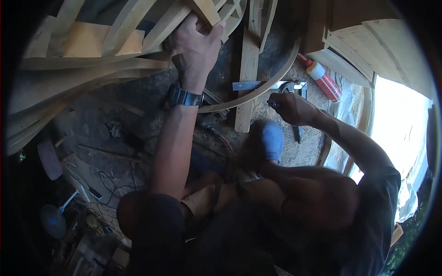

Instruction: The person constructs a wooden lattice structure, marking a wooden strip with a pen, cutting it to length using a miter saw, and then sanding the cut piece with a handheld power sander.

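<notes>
My left hand, with a watch on its wrist, is closed round a pale wooden slat of a slatted wooden frame. My right hand is a fist above the floor. A short black end pokes out of it; the rest of that thing is hidden in the fist. Just beyond the right hand lie a metal straightedge and a dark curved metal piece. Below the fist, a dark handle shows. Between my hands a thin curved wooden strip crosses a plank.
A red and white bottle with a nozzle lies at the right, beside a large wooden piece. Cables and a round-headed fan-like thing are at the lower left. My blue-covered foot stands on the floor.
</notes>
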A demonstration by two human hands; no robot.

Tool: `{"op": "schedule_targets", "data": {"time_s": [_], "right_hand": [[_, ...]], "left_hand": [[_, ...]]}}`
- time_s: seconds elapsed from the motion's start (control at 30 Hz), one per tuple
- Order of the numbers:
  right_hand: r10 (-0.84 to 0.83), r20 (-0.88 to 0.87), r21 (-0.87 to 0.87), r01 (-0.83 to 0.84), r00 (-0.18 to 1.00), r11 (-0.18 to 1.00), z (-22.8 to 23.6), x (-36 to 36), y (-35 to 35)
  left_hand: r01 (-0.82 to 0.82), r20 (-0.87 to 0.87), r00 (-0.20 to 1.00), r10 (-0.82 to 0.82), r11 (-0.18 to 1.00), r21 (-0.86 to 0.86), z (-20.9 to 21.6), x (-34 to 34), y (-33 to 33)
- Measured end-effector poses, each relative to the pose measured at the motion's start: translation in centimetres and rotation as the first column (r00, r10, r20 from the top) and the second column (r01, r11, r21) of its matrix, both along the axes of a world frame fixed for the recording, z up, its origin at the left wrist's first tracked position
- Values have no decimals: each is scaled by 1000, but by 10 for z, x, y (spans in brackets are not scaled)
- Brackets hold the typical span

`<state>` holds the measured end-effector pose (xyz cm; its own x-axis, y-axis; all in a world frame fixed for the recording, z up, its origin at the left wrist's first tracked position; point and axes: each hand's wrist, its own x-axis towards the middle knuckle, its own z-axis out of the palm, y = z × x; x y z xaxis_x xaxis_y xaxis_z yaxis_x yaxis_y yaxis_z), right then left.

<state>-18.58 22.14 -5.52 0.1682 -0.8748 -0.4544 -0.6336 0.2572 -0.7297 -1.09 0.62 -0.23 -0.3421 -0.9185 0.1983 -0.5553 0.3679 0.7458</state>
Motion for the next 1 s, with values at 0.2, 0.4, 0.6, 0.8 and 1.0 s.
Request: {"op": "schedule_targets", "data": {"time_s": [0.2,0.4,0.6,0.8,1.0], "right_hand": [[24,-224,-52,-37,974,998,-70,-13,-31],[-149,-262,-287,71,954,955,-109,-32,-13],[-87,-299,-226,18,950,974,-107,-21,-5],[0,-312,-251,-82,950,965,-101,-12,-12],[254,-304,-68,-287,918,956,-75,33,-11]], "left_hand": [[54,78,996,-37,972,-230,0,-3,-5],[36,-178,984,-29,999,33,1,-8,0],[28,-186,982,-30,999,-16,0,-9,-1],[1,-15,1000,-4,985,-173,3,-9,-2],[15,58,998,-2,975,-221,7,-7,-4]]}}
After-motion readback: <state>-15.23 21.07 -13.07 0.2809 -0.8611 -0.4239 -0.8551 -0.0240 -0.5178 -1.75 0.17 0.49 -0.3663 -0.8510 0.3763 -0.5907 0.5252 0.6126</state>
